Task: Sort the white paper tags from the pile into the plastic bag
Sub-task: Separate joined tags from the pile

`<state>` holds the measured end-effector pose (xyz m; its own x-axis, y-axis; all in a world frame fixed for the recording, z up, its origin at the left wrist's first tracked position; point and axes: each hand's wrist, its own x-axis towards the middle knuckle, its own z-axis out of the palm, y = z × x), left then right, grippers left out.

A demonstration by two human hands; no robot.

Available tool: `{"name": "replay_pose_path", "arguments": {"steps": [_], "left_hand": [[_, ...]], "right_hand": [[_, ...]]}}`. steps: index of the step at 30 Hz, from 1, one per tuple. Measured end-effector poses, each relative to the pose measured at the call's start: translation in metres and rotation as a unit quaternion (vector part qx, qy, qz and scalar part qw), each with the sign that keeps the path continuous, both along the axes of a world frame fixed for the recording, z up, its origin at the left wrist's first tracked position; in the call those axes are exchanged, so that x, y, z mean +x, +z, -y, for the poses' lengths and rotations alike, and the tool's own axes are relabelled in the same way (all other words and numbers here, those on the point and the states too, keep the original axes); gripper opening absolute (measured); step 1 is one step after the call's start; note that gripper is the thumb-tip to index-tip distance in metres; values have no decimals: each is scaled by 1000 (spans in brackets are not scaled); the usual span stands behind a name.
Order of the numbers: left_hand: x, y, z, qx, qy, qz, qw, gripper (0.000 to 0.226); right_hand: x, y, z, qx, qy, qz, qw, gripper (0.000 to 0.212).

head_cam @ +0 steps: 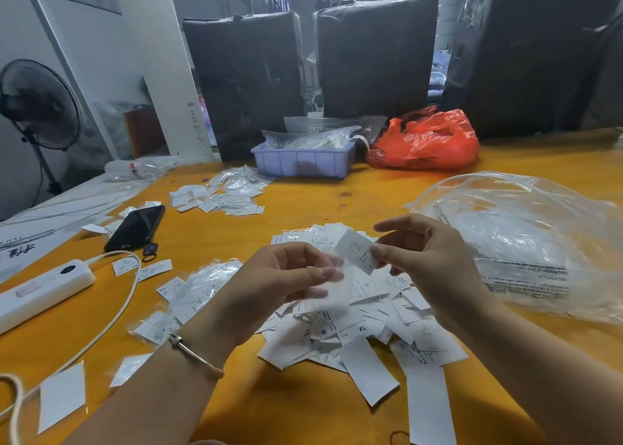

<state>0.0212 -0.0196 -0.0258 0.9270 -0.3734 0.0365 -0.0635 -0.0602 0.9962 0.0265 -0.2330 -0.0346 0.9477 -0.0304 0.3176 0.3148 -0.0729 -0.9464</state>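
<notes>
Right hand (426, 262) pinches one small white paper tag (357, 251) with fine dark print between thumb and fingers, raised above the pile of tags (357, 330) mid-tabletop; left hand (269, 286) has its fingers curled round a small clear sleeve (332, 284), blurred, just beside the tag. Pile holds white strips, some marked S, M, XL, a few lying close to the near edge of the orange tabletop (303, 198). Large clear plastic bag (526, 239) lies crumpled to the right, near the pile, with bare tabletop beyond the pile.
</notes>
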Motion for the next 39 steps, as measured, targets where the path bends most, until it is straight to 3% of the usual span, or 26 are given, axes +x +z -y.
{"name": "replay_pose_path", "arguments": {"steps": [2,6,12,14,17,21,25,29,39], "left_hand": [[-1,0,1,-36,-15,-17,999,9],[-2,2,1,-53,17,5,998,21],[-5,5,1,16,4,38,999,12],[-6,5,2,33,8,53,998,8],[-6,7,1,45,27,93,994,9],[-9,4,1,107,61,210,970,16],[-11,3,3,147,76,291,942,19],[-11,5,1,138,77,291,944,19],[-15,9,2,43,48,225,972,20]], "right_hand": [[-7,3,-6,40,31,14,999,21],[-17,4,-17,34,64,27,997,27],[-12,10,-12,-13,164,-103,981,22],[-11,11,-9,-21,166,-106,980,19],[-9,13,-4,-9,97,-51,994,11],[-10,20,4,55,18,46,997,13],[-16,27,7,82,42,112,989,9],[-21,29,4,67,118,138,981,9],[-19,25,4,26,146,131,980,13]]}}
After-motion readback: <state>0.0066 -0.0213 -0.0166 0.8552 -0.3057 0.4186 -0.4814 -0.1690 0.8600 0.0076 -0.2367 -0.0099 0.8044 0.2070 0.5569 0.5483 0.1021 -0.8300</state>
